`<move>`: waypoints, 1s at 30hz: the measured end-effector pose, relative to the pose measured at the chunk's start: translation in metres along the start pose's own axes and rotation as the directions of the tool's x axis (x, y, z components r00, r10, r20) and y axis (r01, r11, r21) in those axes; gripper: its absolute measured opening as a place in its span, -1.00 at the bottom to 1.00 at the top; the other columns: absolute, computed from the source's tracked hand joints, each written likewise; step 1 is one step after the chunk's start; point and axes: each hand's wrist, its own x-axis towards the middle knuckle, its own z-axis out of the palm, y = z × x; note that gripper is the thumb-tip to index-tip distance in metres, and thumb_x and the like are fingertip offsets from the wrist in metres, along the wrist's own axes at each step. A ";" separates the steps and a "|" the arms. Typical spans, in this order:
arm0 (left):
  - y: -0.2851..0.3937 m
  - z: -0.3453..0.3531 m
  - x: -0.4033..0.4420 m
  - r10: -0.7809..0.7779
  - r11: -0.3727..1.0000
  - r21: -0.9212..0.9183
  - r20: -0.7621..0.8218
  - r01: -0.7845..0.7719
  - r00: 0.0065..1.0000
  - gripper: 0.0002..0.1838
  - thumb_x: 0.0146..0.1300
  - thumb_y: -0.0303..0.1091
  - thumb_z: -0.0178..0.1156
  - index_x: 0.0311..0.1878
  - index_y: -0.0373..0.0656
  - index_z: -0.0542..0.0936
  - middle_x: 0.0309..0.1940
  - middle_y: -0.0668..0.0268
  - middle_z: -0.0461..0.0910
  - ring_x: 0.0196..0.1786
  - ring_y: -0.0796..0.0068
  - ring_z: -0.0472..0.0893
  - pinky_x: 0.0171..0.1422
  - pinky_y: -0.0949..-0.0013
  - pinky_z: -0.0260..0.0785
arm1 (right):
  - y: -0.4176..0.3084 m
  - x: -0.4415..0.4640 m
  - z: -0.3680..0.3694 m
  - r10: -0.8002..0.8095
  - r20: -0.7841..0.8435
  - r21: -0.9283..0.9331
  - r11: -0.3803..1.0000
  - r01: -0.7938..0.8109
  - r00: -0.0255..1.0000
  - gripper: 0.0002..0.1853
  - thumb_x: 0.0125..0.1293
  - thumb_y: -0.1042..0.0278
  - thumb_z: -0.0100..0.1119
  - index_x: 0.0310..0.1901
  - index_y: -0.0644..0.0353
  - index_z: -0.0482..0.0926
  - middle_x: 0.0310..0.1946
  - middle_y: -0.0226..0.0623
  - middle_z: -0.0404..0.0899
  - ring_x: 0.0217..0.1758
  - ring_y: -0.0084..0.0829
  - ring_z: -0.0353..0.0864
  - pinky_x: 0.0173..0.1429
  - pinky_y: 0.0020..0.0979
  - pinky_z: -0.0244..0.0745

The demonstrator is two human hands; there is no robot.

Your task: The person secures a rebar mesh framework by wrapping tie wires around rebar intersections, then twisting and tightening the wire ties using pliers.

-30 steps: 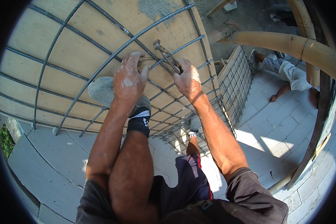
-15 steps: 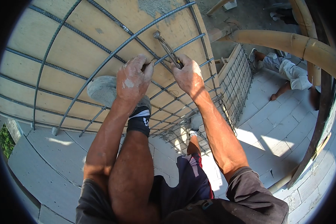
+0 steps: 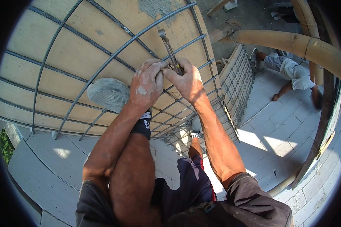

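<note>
My right hand (image 3: 186, 80) is wrapped round a metal hand tool (image 3: 169, 48), its rounded head pointing up and away from me. Beside it, my left hand (image 3: 147, 81) is closed at a rebar crossing, fingertips close to the right hand's; the thin wire seen there before is hidden by the fingers. The curved rebar grid (image 3: 113, 55) lies over a pale plywood panel (image 3: 88, 30). A thin loop of wire hangs on the grid just below my right hand. My shoe (image 3: 108, 94) rests on the bars left of my left hand.
Bamboo poles (image 3: 284, 41) cross the upper right. A smaller mesh cage (image 3: 236, 79) stands right of the panel. Beyond it another person (image 3: 295, 73) bends with one hand on the pale block floor (image 3: 269, 113). Grey curved slabs (image 3: 45, 162) lie at lower left.
My left hand has moved right, up against my right hand. The tool has turned more upright. The view has shifted slightly.
</note>
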 end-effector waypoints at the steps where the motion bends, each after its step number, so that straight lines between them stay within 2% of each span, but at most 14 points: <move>1: -0.001 0.000 0.001 -0.010 1.000 -0.012 0.015 0.011 1.000 -0.78 0.23 -0.53 0.19 -0.06 -0.22 0.65 -0.12 0.08 0.67 -0.03 -0.01 0.65 0.09 0.07 0.51 | -0.004 0.001 -0.001 0.049 0.025 -0.004 0.999 -0.049 0.999 -0.68 0.30 0.18 0.30 -0.10 0.29 0.64 -0.47 -0.15 0.64 -0.41 -0.26 0.62 -0.25 -0.23 0.51; 7: -0.005 -0.013 0.017 -0.010 1.000 -0.013 0.174 0.013 0.985 -0.76 0.21 -0.58 0.20 -0.03 -0.25 0.64 -0.10 0.06 0.67 -0.04 0.02 0.67 0.08 0.13 0.52 | 0.001 0.005 0.007 0.120 -0.100 -0.086 0.988 -0.129 0.988 -0.67 0.32 0.12 0.30 -0.21 0.28 0.60 -0.44 0.03 0.63 -0.36 -0.01 0.63 -0.21 -0.13 0.51; 9: -0.005 -0.019 0.022 0.035 0.999 0.012 0.253 -0.040 0.967 -0.71 0.19 -0.56 0.23 0.01 -0.23 0.63 -0.08 0.08 0.67 -0.02 0.02 0.66 0.09 0.13 0.52 | 0.007 0.006 0.011 0.072 -0.121 -0.098 0.992 -0.084 0.990 -0.68 0.34 0.13 0.27 -0.23 0.29 0.57 -0.42 0.07 0.63 -0.32 0.07 0.62 -0.20 -0.08 0.51; 10: 0.001 -0.024 0.026 0.067 0.990 0.096 0.320 -0.103 0.945 -0.66 0.17 -0.54 0.26 0.05 -0.19 0.61 0.00 0.09 0.64 0.07 0.04 0.63 0.15 0.11 0.50 | 0.005 0.006 0.009 0.049 -0.140 -0.106 0.992 -0.065 0.989 -0.68 0.35 0.13 0.26 -0.24 0.29 0.56 -0.41 0.10 0.62 -0.30 0.11 0.62 -0.19 -0.06 0.50; 11: 0.008 -0.033 0.030 0.091 0.970 0.175 0.385 -0.169 0.918 -0.62 0.15 -0.52 0.29 0.09 -0.15 0.60 0.07 0.11 0.61 0.15 0.06 0.59 0.20 0.08 0.47 | 0.003 0.007 0.007 0.108 -0.101 -0.083 0.990 -0.117 0.989 -0.66 0.36 0.13 0.25 -0.22 0.31 0.53 -0.35 0.14 0.64 -0.21 0.18 0.63 -0.13 0.00 0.50; 12: 0.016 -0.041 0.038 0.105 0.939 0.250 0.449 -0.237 0.887 -0.57 0.14 -0.50 0.32 0.13 -0.11 0.58 0.15 0.12 0.59 0.23 0.08 0.56 0.26 0.06 0.45 | 0.007 0.007 0.008 0.073 -0.130 -0.103 0.991 -0.086 0.989 -0.67 0.36 0.14 0.25 -0.22 0.31 0.53 -0.37 0.13 0.62 -0.25 0.16 0.62 -0.16 -0.02 0.49; 14: 0.029 -0.057 0.062 0.249 0.783 0.381 0.533 -0.492 0.809 -0.39 0.06 -0.41 0.41 0.25 0.00 0.52 0.34 0.17 0.42 0.43 0.11 0.35 0.46 -0.02 0.26 | 0.020 0.008 0.015 0.007 -0.176 -0.138 0.990 -0.032 0.984 -0.67 0.37 0.16 0.26 -0.20 0.32 0.52 -0.40 0.12 0.60 -0.33 0.11 0.61 -0.23 -0.06 0.46; 15: 0.035 -0.063 0.073 0.302 0.673 0.433 0.580 -0.600 0.756 -0.29 0.02 -0.37 0.46 0.31 0.05 0.48 0.44 0.19 0.33 0.53 0.12 0.24 0.55 -0.06 0.17 | 0.018 0.006 0.013 0.067 -0.161 -0.106 0.991 -0.085 0.985 -0.65 0.37 0.16 0.27 -0.19 0.36 0.51 -0.38 0.15 0.60 -0.32 0.11 0.61 -0.19 -0.05 0.48; 18: 0.041 -0.067 0.110 0.274 0.527 0.508 0.657 -0.681 0.702 -0.02 -0.14 -0.22 0.57 0.44 0.14 0.36 0.60 0.28 0.06 0.66 0.15 -0.06 0.71 -0.15 -0.20 | 0.023 0.006 0.012 0.078 -0.211 -0.033 0.996 -0.087 0.974 -0.64 0.37 0.15 0.28 -0.20 0.38 0.51 -0.40 0.15 0.60 -0.32 0.10 0.62 -0.18 -0.07 0.50; 21: 0.040 -0.072 0.137 0.242 0.473 0.553 0.667 -0.686 0.705 0.18 -0.29 -0.13 0.64 0.52 0.25 0.25 0.63 0.31 -0.03 0.68 0.15 -0.13 0.73 -0.17 -0.35 | 0.013 0.005 0.002 0.210 -0.087 0.054 0.977 -0.206 0.974 -0.64 0.36 0.12 0.26 -0.19 0.34 0.50 -0.32 0.15 0.64 -0.15 0.18 0.64 -0.04 -0.01 0.51; 24: 0.039 -0.068 0.159 0.268 0.456 0.566 0.649 -0.687 0.712 0.22 -0.33 -0.11 0.66 0.53 0.33 0.24 0.64 0.30 -0.05 0.67 0.15 -0.11 0.70 -0.25 -0.36 | 0.017 0.007 0.003 0.203 -0.068 0.070 0.978 -0.198 0.977 -0.64 0.35 0.13 0.27 -0.17 0.33 0.52 -0.32 0.15 0.64 -0.17 0.16 0.64 -0.04 -0.02 0.51; 27: 0.030 -0.056 0.171 0.371 0.452 0.537 0.613 -0.712 0.698 0.12 -0.29 0.02 0.65 0.46 0.40 0.31 0.63 0.37 -0.03 0.67 0.27 -0.11 0.71 -0.28 -0.48 | 0.019 0.007 0.001 0.191 -0.061 0.103 0.977 -0.184 0.980 -0.64 0.35 0.12 0.28 -0.16 0.32 0.53 -0.32 0.14 0.64 -0.17 0.16 0.64 -0.04 -0.02 0.51; 30: 0.033 -0.053 0.187 0.391 0.389 0.518 0.656 -0.762 0.645 0.23 -0.39 -0.05 0.68 0.50 0.37 0.26 0.64 0.26 -0.06 0.67 0.14 -0.11 0.69 -0.27 -0.41 | 0.019 0.007 -0.002 0.181 -0.054 0.053 0.982 -0.179 0.982 -0.64 0.35 0.12 0.28 -0.16 0.32 0.54 -0.29 0.14 0.64 -0.15 0.16 0.64 -0.03 -0.02 0.51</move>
